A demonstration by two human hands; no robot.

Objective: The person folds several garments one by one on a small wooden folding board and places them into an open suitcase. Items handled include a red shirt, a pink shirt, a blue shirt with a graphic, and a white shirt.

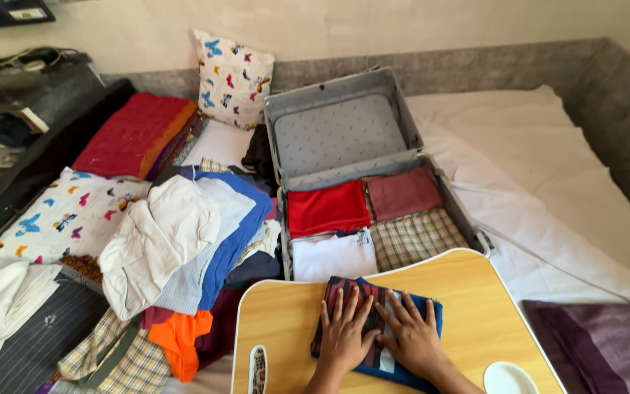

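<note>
Both my hands lie flat, fingers spread, on a folded dark striped garment with blue edges (410, 303). The garment rests on a small wooden lap table (286, 321). My left hand (344, 334) presses its left half and my right hand (411, 337) presses its right half, the two hands touching. Beyond the table an open grey suitcase (344, 135) lies on the bed. It holds folded red (327, 207), maroon (402, 192), white (333, 255) and checked (415, 238) clothes.
A heap of unfolded clothes (184, 241) lies left of the suitcase. Butterfly-print pillows (231, 76) and a red quilt (136, 135) sit further back. White bedsheet (548, 182) spreads on the right, with a purple cloth (599, 343) at lower right. A dark shelf (9, 117) stands at left.
</note>
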